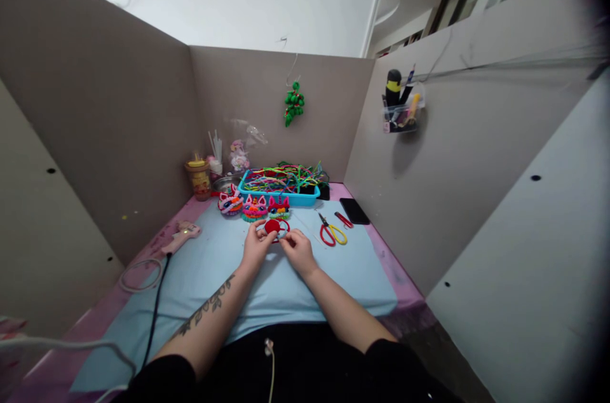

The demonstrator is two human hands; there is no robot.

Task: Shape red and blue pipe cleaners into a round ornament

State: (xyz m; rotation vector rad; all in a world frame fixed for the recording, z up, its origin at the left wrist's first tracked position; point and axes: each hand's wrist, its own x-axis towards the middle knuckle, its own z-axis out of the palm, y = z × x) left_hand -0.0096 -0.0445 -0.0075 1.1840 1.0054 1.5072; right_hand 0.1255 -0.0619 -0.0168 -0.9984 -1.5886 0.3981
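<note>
One pale-pink plastic glue gun (183, 235) lies at left; the left hand (256, 241) pinches a round, red fuzzy piece (272, 226) above the light-blue cloth (197, 266), the right hand (298, 250) pinching its thin loop; red-and-yellow-handled metal scissors (326, 233) lie right.

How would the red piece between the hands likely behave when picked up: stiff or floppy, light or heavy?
Probably light: the red piece is small beside the left hand and seems held by fingertips. Its thin curved strand likely bends easily. The compact round part may hold its shape better.
</note>
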